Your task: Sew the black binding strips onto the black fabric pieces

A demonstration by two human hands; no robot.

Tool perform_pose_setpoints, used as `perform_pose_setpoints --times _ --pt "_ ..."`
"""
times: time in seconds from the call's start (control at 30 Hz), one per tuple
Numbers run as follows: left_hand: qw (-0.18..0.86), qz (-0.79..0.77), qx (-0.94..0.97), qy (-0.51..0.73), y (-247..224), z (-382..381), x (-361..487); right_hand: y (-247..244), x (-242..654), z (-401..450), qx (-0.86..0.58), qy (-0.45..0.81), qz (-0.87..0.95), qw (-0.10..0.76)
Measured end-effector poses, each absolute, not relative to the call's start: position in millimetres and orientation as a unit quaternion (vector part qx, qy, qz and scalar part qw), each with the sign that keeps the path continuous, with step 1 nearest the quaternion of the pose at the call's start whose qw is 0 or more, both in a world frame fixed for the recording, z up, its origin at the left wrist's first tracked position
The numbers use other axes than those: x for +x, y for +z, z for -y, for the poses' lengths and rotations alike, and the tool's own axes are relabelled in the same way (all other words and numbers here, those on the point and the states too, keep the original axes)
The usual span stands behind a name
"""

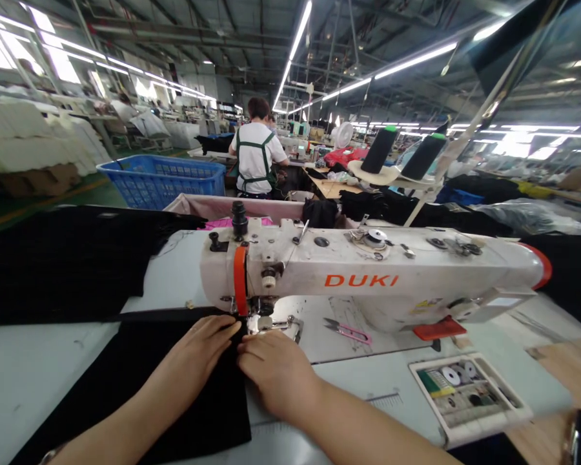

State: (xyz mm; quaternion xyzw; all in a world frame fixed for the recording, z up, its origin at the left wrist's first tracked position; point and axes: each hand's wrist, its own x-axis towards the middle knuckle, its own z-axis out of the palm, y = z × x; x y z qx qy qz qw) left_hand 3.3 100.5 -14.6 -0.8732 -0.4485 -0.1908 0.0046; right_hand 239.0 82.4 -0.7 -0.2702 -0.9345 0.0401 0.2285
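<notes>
left hand [201, 352] flat, fingers pressing black knit fabric [140, 381] | right hand [274, 368] flat at white DUKI sewing machine [368, 278] presser foot | seam barely begun, most fabric unfed

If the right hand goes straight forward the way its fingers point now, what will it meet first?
The right hand points up-left toward the presser foot of the sewing machine. It would probably meet the foot first, sliding over the black fabric; depth is unclear.
</notes>
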Motion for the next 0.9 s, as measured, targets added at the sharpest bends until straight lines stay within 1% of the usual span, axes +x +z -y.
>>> perform_pose_setpoints --times 0.07,0.2,0.27,0.4,0.6,0.9 --pt "0.014 0.426 -0.884 -0.191 -13 -102 -2 -1 236 -83 -0.275 0.040 0.933 0.228" --pt "0.028 0.394 -0.900 -0.186 -4 -117 -3 5 231 -87 -0.317 0.029 0.928 0.192" --pt "0.037 0.384 -0.903 -0.187 -1 -118 -1 8 231 -86 -0.320 0.021 0.927 0.192" --pt "0.065 0.370 -0.907 -0.188 1 -103 2 6 233 -77 -0.284 0.023 0.929 0.236" --pt "0.086 0.359 -0.909 -0.192 2 -90 3 0 234 -73 -0.267 0.000 0.919 0.290" --pt "0.079 0.368 -0.899 -0.223 5 -86 7 3 237 -70 -0.248 -0.002 0.925 0.289"
